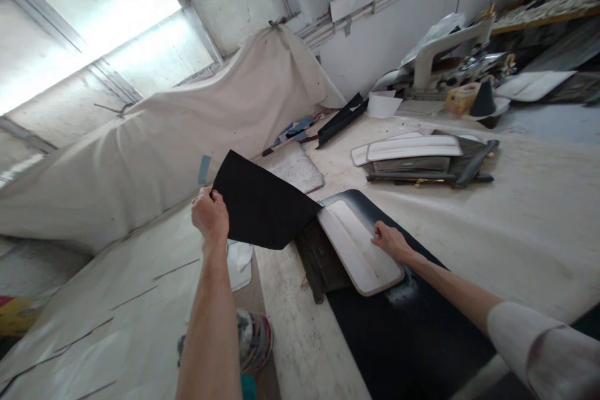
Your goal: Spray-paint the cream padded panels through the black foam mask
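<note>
My left hand [210, 212] is closed on the corner of a stiff black sheet [262, 203], held up above the table. The sheet's right tip overlaps a white, round-cornered panel [359, 247]. That panel lies on a dark olive fabric piece [323, 256] with a rolled edge, on top of a long black mat [389, 337]. My right hand [391, 242] is closed at the panel's right edge, its fingertips against it. Whether the fingers pinch the edge or something small is hidden.
A stack of similar white panels and dark fabric pieces [412, 156] lies at the right. Behind stands a sewing machine [435, 56]. A grey board [295, 169] and fabric scraps [295, 129] lie near the draped cloth [234, 94]. A stained can [253, 340] stands below the table's left edge.
</note>
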### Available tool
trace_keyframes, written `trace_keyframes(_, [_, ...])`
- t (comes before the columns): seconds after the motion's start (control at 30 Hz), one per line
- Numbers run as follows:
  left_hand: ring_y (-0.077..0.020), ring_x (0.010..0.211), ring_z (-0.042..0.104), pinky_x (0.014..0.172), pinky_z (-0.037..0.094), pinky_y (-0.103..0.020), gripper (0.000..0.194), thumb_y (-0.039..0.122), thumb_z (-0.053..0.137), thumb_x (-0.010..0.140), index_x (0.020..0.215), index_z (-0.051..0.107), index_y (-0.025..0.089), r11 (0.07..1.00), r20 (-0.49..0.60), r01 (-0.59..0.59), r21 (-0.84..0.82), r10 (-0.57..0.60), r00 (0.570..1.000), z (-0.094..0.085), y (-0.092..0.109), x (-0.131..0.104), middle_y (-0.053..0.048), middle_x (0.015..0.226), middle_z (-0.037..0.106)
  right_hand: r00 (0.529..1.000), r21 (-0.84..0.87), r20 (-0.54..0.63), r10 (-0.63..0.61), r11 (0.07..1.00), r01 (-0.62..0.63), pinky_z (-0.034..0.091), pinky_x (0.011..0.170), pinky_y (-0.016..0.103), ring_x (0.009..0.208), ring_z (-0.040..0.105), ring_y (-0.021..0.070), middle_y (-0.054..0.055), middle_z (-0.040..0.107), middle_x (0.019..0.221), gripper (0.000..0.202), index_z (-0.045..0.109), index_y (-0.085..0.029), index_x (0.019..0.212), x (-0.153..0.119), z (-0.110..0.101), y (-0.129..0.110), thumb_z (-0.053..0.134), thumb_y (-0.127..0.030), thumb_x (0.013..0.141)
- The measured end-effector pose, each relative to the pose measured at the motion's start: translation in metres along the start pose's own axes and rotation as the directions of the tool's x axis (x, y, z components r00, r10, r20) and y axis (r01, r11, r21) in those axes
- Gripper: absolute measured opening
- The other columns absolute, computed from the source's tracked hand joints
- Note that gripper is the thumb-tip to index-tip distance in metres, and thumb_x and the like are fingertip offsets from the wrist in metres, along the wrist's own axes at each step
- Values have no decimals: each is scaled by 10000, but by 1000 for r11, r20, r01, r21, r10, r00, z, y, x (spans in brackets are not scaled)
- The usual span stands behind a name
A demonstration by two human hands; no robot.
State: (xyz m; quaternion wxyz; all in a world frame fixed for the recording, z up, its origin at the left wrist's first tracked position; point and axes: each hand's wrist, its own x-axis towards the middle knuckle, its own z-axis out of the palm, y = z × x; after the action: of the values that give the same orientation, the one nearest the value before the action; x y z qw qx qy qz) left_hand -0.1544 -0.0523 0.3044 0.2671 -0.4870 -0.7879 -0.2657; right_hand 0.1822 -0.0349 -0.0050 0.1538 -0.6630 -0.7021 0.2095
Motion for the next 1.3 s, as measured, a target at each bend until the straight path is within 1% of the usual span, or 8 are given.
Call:
trace_keyframes(0.17, [-221,847,607,714,426,-307,309,272,326,819,972,584,199,1000,12,7,-5,-7,1000,-3,-2,-2,-97,907,673,996,-129,-38,-76,989,71,328,664,285,819,538,211,53,575,810,59,525,-171,828,-8,-9,-8,547,-160,774])
trace_keyframes(0.3, [-216,831,608,692,426,-302,298,272,332,822,968,583,206,1000,19,19,-13,-19,1000,-1,-3,-3,-94,899,674,981,-204,-92,-172,967,151,321,771,349,971,476,274,114,541,1002,169,533,-169,928,-18,-13,-41,566,-153,764])
trace_keyframes(0.43, [-218,810,611,681,426,-309,292,264,327,824,948,586,208,999,29,21,-30,-20,999,2,-3,-6,-98,870,674,963,-184,-83,-258,953,239,353,802,361,1021,447,279,124,504,1114,409,454,-174,1137,-32,7,-89,572,-342,784])
trace_keyframes(0.53, [-229,803,613,674,427,-316,291,261,326,823,927,592,203,998,35,23,-52,-21,999,4,-3,-9,-106,859,674,969,-170,-33,-246,956,237,402,714,353,997,461,308,147,508,1113,494,463,-129,1142,-36,24,-110,637,-266,700])
trace_keyframes(0.77, [-230,857,606,745,440,-332,308,262,327,832,971,590,180,986,42,33,-162,-27,999,-8,-2,-26,-117,910,670,971,-83,125,-205,973,216,455,733,334,791,561,154,30,593,861,171,580,-136,840,-3,7,-74,519,-294,861])
trace_keyframes(0.9, [-170,883,604,798,452,-276,299,301,365,839,981,601,185,947,87,-50,-317,81,993,-21,-9,-70,-70,938,678,957,34,196,-213,977,210,473,709,308,744,585,141,-11,611,769,234,598,-143,785,10,-12,-38,496,-329,885])
trace_keyframes(1.03, [-164,928,600,860,456,-301,302,334,403,829,974,615,176,790,217,-39,-612,215,952,-27,-21,-136,-70,988,673,943,138,203,-265,961,240,463,727,290,809,593,146,-3,630,798,214,609,-131,822,9,-15,-22,442,-235,906])
trace_keyframes(1.3, [-166,948,588,879,453,-334,306,292,369,839,998,621,222,769,625,176,-614,338,704,-30,-8,-244,-46,1007,666,945,24,154,-289,957,289,436,767,344,800,560,153,10,595,832,190,581,-148,839,14,2,-33,484,-305,886])
